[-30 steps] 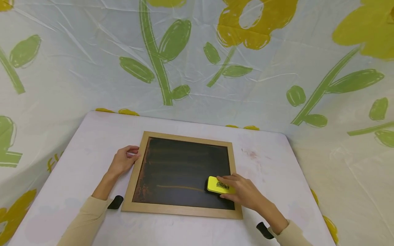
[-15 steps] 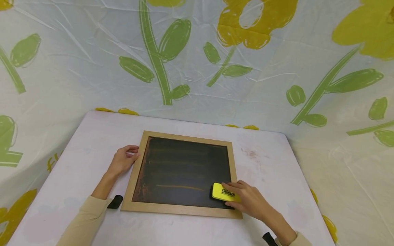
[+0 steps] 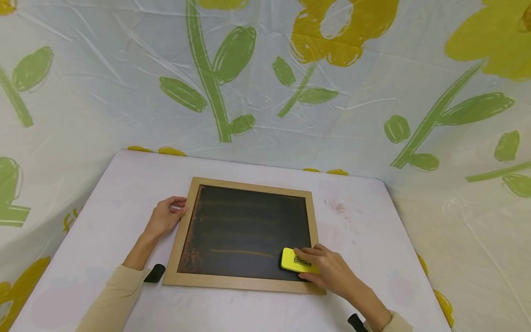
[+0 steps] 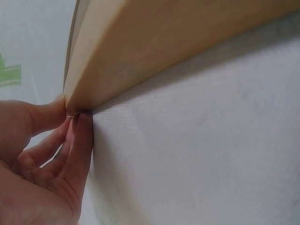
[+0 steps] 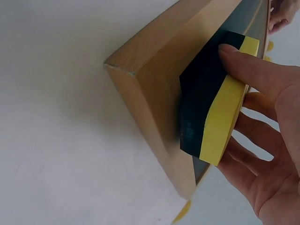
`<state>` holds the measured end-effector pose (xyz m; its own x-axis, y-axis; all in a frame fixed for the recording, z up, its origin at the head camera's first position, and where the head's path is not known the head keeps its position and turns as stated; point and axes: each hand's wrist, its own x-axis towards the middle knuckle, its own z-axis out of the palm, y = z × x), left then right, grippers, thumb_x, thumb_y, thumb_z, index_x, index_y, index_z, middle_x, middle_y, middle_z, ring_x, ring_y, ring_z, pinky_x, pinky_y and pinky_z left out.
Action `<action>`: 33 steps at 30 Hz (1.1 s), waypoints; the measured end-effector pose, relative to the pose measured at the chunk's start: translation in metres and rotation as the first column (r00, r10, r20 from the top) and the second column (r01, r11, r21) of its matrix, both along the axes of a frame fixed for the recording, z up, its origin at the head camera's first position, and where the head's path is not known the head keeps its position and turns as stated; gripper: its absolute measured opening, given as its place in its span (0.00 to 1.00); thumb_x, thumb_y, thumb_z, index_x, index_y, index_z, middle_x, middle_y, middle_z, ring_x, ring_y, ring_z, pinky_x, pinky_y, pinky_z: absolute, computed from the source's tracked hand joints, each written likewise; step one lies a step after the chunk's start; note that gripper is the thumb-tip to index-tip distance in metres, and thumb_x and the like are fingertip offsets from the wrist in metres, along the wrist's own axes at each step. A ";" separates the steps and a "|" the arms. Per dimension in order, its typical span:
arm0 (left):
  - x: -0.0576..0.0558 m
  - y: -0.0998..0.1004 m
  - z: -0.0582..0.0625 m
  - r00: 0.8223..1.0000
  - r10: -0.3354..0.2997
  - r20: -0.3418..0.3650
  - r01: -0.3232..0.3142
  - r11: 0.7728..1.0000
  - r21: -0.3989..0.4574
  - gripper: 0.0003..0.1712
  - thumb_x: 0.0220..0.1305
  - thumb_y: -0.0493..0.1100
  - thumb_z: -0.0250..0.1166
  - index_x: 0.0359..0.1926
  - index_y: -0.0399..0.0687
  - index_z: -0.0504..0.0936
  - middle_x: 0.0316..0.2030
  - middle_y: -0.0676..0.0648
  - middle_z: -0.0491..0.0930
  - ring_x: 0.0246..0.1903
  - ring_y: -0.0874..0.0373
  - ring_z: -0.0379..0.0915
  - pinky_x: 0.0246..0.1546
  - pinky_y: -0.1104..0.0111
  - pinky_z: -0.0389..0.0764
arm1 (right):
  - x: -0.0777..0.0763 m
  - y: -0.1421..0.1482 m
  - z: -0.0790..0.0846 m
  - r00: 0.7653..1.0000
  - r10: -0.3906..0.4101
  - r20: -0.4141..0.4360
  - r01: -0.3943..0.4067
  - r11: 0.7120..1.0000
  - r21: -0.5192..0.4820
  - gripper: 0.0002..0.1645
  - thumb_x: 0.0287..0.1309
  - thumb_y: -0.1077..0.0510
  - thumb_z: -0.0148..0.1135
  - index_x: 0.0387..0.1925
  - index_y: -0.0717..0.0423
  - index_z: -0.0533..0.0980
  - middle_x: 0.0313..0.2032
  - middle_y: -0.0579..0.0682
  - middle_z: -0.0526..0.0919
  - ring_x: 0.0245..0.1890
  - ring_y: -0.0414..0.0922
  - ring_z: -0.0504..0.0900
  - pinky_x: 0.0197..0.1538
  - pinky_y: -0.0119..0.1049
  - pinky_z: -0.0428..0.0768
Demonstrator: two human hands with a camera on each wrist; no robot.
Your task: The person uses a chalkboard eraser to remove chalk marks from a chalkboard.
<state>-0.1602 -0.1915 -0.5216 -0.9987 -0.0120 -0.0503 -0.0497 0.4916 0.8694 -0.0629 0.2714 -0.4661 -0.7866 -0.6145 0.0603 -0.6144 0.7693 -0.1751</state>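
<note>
A small chalkboard (image 3: 249, 226) in a light wooden frame lies on the table, with a faint orange chalk line across its lower part. My left hand (image 3: 163, 216) holds the left edge of its frame (image 4: 140, 47), thumb and fingertips against the wood. Over the lower right of the board, my right hand (image 3: 332, 269) grips a yellow eraser (image 3: 295, 260) with a black underside. The right wrist view shows the thumb on one long side of the eraser (image 5: 224, 112) and fingers on the other. Orange smears mark the board's left side.
The board lies on a pale table (image 3: 356, 221) with a reddish smudge right of the frame. Behind hangs a white cloth (image 3: 265, 129) printed with yellow flowers and green leaves. Black straps (image 3: 155, 273) sit at both wrists.
My right hand moved the eraser down and right, then slightly back left. The right end of the orange line is a little shorter. My left hand stays at the frame.
</note>
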 end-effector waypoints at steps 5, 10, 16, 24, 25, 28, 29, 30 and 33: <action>0.000 0.000 -0.001 1.000 -0.005 -0.004 0.005 1.000 0.007 0.21 0.73 0.35 0.62 0.62 0.27 0.76 0.52 0.29 0.80 0.47 0.38 0.80 0.33 0.70 0.78 | -0.002 -0.007 -0.001 1.000 0.009 -0.005 -0.009 1.000 0.012 0.37 0.50 0.48 0.82 0.62 0.54 0.82 0.50 0.52 0.88 0.41 0.47 0.80 0.37 0.36 0.82; 0.001 0.000 -0.001 1.000 -0.004 -0.006 0.004 1.000 0.012 0.21 0.73 0.36 0.62 0.61 0.26 0.76 0.52 0.29 0.80 0.47 0.38 0.80 0.33 0.71 0.78 | -0.004 -0.014 -0.002 1.000 0.026 -0.006 -0.026 1.000 0.013 0.37 0.50 0.47 0.81 0.62 0.54 0.81 0.50 0.52 0.88 0.40 0.45 0.79 0.36 0.34 0.81; 0.001 0.001 0.000 1.000 -0.005 -0.019 0.005 1.000 0.008 0.21 0.73 0.36 0.63 0.61 0.26 0.76 0.51 0.29 0.81 0.46 0.38 0.80 0.32 0.72 0.77 | -0.008 -0.023 -0.004 0.999 0.045 -0.007 -0.045 0.999 0.006 0.37 0.51 0.47 0.81 0.62 0.54 0.81 0.51 0.52 0.88 0.37 0.43 0.75 0.34 0.31 0.78; 0.000 0.001 -0.002 1.000 -0.001 -0.014 0.001 1.000 0.004 0.21 0.73 0.36 0.63 0.61 0.26 0.76 0.51 0.29 0.81 0.46 0.38 0.80 0.33 0.72 0.77 | -0.011 -0.032 -0.007 0.999 0.050 -0.017 -0.050 0.999 -0.007 0.38 0.51 0.45 0.81 0.62 0.53 0.81 0.51 0.52 0.88 0.36 0.43 0.74 0.33 0.30 0.77; 0.000 0.001 -0.002 1.000 -0.003 -0.016 0.003 1.000 0.001 0.21 0.73 0.36 0.63 0.61 0.26 0.76 0.51 0.29 0.81 0.46 0.38 0.80 0.33 0.72 0.77 | -0.012 -0.034 -0.008 0.999 0.051 -0.014 -0.051 0.999 -0.012 0.38 0.51 0.45 0.81 0.62 0.53 0.81 0.51 0.51 0.88 0.36 0.42 0.73 0.33 0.29 0.76; 0.000 0.001 -0.002 1.000 -0.002 -0.016 0.002 1.000 0.000 0.21 0.73 0.36 0.63 0.61 0.27 0.76 0.51 0.29 0.81 0.47 0.37 0.80 0.33 0.72 0.78 | -0.014 -0.037 -0.008 0.998 0.063 -0.014 -0.064 0.998 -0.026 0.38 0.51 0.45 0.80 0.63 0.54 0.81 0.52 0.51 0.88 0.36 0.42 0.73 0.33 0.28 0.74; 0.000 0.001 -0.002 1.000 -0.004 -0.017 0.004 1.000 0.000 0.21 0.73 0.36 0.63 0.61 0.26 0.76 0.51 0.29 0.81 0.47 0.37 0.80 0.34 0.72 0.78 | -0.014 -0.039 -0.009 0.998 0.066 -0.011 -0.066 0.997 -0.030 0.38 0.51 0.45 0.80 0.63 0.54 0.81 0.52 0.51 0.88 0.36 0.41 0.72 0.32 0.28 0.74; 0.000 0.001 -0.002 1.000 -0.005 -0.017 0.004 1.000 -0.002 0.21 0.73 0.36 0.63 0.61 0.27 0.76 0.51 0.29 0.81 0.47 0.37 0.80 0.34 0.72 0.78 | -0.015 -0.040 -0.009 0.998 0.069 -0.010 -0.069 0.997 -0.036 0.38 0.51 0.45 0.80 0.63 0.54 0.81 0.52 0.51 0.88 0.36 0.41 0.72 0.32 0.27 0.74; 0.000 0.001 -0.002 1.000 -0.002 -0.010 0.002 1.000 -0.005 0.21 0.73 0.36 0.63 0.61 0.27 0.76 0.51 0.29 0.81 0.47 0.37 0.80 0.35 0.70 0.78 | -0.017 -0.045 -0.009 0.997 0.074 0.000 -0.074 0.996 -0.044 0.38 0.52 0.46 0.80 0.63 0.54 0.80 0.53 0.51 0.87 0.36 0.40 0.71 0.33 0.27 0.73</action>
<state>-0.1597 -0.1909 -0.5237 -0.9991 -0.0100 -0.0401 -0.0398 0.4961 0.8673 -0.0795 0.2269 -0.4753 -0.7389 -0.6681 0.0874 -0.6694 0.7131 -0.2081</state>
